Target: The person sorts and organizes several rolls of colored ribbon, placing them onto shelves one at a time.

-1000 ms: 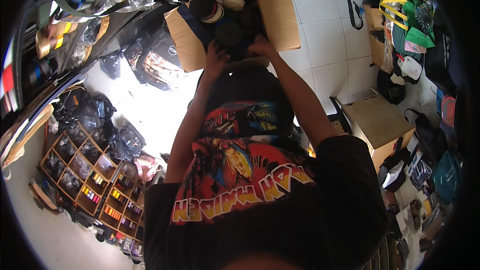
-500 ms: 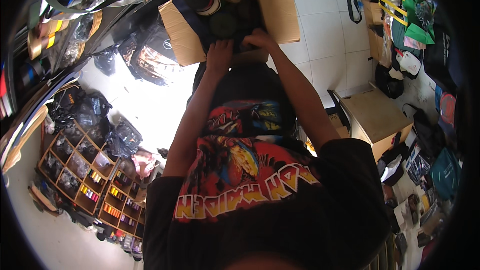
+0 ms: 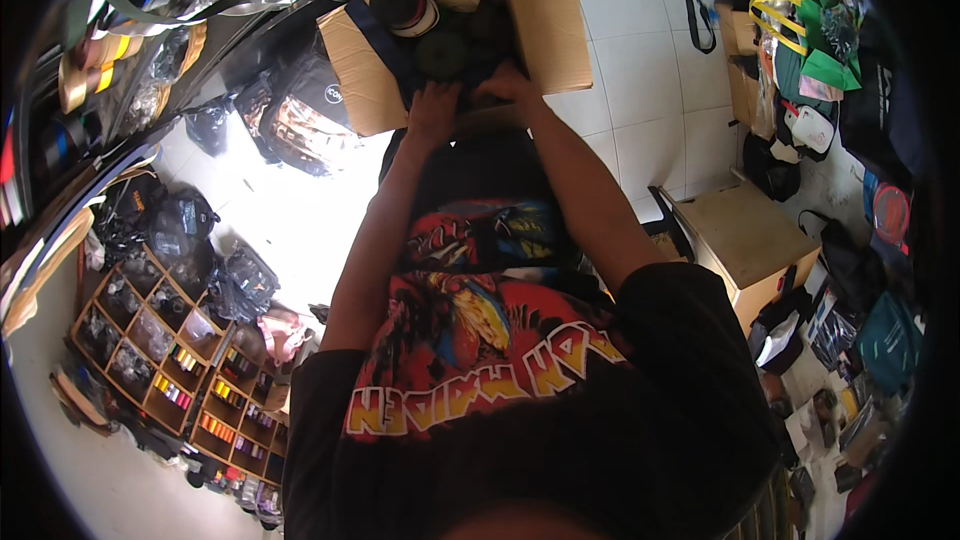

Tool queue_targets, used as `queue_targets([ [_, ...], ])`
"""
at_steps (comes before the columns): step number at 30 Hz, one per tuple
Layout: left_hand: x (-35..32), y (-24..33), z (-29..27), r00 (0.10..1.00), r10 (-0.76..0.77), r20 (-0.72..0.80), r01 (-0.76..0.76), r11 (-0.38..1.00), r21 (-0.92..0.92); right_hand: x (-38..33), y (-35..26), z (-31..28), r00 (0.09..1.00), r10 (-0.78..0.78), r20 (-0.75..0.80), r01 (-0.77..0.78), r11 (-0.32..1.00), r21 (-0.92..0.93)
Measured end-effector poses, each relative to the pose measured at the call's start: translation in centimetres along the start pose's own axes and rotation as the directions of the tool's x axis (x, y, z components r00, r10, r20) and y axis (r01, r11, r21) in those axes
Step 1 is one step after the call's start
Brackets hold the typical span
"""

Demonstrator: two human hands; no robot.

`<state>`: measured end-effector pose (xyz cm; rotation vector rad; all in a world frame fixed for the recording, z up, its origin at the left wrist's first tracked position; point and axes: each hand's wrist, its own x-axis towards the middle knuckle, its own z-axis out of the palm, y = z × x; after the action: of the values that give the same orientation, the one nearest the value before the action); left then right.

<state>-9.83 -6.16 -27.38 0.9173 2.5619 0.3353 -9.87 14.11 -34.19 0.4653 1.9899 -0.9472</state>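
Head view: open cardboard box [image 3: 545, 25] at top centre of frame, long axis running left-right, flaps splayed outward. Left hand [image 3: 432, 112] and right hand [image 3: 508, 88] side by side at its near edge, fingers curled on dark contents; grip unclear. Tape rolls [image 3: 410, 8] inside.

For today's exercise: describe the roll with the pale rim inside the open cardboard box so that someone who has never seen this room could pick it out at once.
Start at the open cardboard box on the white tiled floor, just beyond the left hand and right hand. Look to its far left corner, where the dark roll lies. Unlike the dark blue contents beside it, it is round with a pale cream rim.
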Motion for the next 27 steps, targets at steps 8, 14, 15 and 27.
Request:
queue_targets([
  [8, -1.0, -1.1, -0.1, 0.996, -0.041, -0.081, 0.014, 0.949, -0.314, -2.7, -1.5, 0.8, 0.971, 0.058, -0.231, -0.057, 0.998, 0.010],
  [14, -1.5, -0.3, -2.8, 0.992, -0.114, -0.060, 0.077, 0.897, -0.434, -11.6, -5.7, -1.9, 0.896, 0.006, -0.443, -0.045, 0.996, -0.078],
  [15, -1.5, -0.3, -2.7, 0.991, -0.114, -0.064, 0.075, 0.897, -0.436, -13.0, -5.9, -2.4, 0.895, 0.003, -0.445, -0.044, 0.996, -0.081],
  [27, 0.6, 1.7, -6.5, 0.984, -0.096, 0.153, 0.177, 0.681, -0.710, -18.8, -2.6, -3.4, 0.497, -0.435, -0.751, 0.607, 0.792, -0.057],
])
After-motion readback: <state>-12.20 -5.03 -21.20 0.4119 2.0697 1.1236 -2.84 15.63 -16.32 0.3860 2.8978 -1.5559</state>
